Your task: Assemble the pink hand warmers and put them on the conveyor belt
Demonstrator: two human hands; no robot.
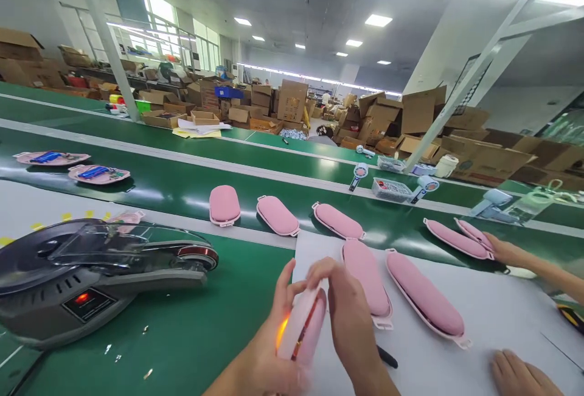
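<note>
My left hand [269,347] and my right hand [349,317] both grip one pink oblong case [303,326], held on edge low in the middle, with an orange glow on its left side. The fingers of both hands wrap round it. Two more pink cases [365,277] [424,295] lie on the white sheet [493,317] just beyond my right hand. A black pen-like object [387,357] lies under my right wrist.
A grey tape dispenser [91,274] sits at the left on the green bench. Several pink cases [277,215] ride the green belt [182,186]. Another person's hands [506,251] [520,378] work at the right. Cardboard boxes [292,101] fill the background.
</note>
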